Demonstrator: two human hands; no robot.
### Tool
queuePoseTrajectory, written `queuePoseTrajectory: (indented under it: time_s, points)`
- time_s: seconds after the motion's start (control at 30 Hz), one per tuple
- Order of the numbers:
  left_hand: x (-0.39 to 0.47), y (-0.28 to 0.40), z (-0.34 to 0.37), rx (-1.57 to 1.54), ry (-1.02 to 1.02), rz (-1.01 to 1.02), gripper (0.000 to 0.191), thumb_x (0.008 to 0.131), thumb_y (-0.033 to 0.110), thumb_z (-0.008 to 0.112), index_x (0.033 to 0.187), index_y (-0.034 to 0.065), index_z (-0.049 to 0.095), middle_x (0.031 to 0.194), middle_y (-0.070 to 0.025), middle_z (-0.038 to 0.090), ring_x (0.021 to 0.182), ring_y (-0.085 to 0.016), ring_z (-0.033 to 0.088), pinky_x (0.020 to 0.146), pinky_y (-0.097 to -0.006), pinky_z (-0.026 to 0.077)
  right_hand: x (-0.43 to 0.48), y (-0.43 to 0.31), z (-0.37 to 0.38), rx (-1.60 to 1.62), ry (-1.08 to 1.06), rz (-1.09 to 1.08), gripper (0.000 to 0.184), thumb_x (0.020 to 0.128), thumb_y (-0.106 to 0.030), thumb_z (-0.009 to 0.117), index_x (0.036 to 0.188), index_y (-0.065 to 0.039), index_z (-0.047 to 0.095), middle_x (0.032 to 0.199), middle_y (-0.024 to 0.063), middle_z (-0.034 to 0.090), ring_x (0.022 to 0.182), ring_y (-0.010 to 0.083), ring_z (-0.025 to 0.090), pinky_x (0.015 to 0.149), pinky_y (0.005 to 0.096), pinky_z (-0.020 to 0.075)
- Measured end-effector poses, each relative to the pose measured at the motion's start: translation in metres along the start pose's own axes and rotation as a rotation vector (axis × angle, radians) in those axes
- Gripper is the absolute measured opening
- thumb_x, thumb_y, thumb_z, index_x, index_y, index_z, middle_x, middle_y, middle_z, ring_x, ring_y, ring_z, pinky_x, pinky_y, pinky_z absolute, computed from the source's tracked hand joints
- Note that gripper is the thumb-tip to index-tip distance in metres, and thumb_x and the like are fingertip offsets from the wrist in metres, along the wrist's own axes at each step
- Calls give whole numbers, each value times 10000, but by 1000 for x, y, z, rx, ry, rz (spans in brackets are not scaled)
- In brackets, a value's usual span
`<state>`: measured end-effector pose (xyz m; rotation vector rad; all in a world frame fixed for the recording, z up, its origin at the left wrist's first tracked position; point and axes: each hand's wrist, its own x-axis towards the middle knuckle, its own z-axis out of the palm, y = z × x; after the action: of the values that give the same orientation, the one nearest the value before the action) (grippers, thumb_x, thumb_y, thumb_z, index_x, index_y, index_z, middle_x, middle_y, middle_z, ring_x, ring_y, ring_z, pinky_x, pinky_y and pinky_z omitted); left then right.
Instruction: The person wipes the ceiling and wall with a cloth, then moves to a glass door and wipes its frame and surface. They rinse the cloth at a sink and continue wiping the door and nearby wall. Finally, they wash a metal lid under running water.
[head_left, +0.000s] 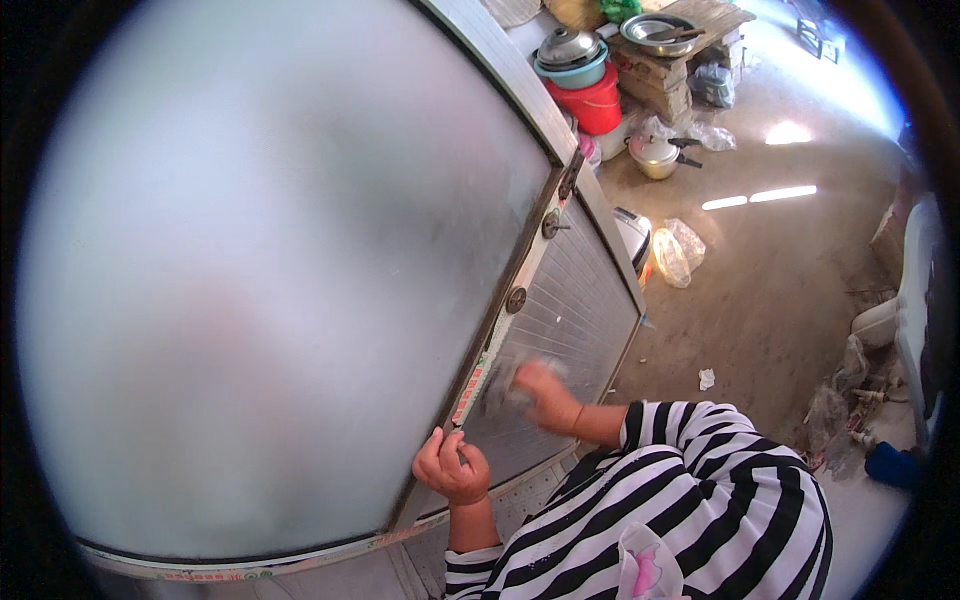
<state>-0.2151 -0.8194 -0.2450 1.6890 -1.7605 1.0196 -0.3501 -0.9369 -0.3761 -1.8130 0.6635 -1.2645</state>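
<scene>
A door with a frosted glass pane (300, 262) and a grooved lower panel (577, 292) fills the left and middle of the view. My left hand (451, 466) rests its curled fingers on the edge of the door's metal frame, near a strip of printed tape (470, 390). My right hand (546, 396), blurred by motion, is at the lower panel with a whitish, blurred thing at its fingers, perhaps a cloth. Farther up the same frame are a round lock (517, 300) and a knob with a key-like piece (553, 225).
Behind the door stand a red bucket (592, 101) with a basin and lidded pan, a pressure cooker (654, 155) and a wooden bench (697, 22) holding metal bowls. Plastic bags (675, 251) lie on the concrete floor. At the right are a white curved object (913, 300) and a blue item (892, 465).
</scene>
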Motion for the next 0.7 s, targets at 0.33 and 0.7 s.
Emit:
queuePoseTrajectory:
  time_s: [0.33,0.7]
  points:
    - [2,-9,-1,-63,-4,10,143,792,39,630,908,103,684,1105,-100,619,949,-287,578,846,-452,425,84,-56,-182,2,286,-67,388,724,7,630,1101,-85,634,1064,97,625,1075,234,596,957,348,455]
    - [5,-6,-1,-89,24,-37,158,792,70,628,938,103,679,1075,-99,627,926,-298,584,831,-452,430,198,-80,-99,-15,741,-333,608,617,26,698,1201,-51,546,1163,172,551,1156,342,529,1042,422,408]
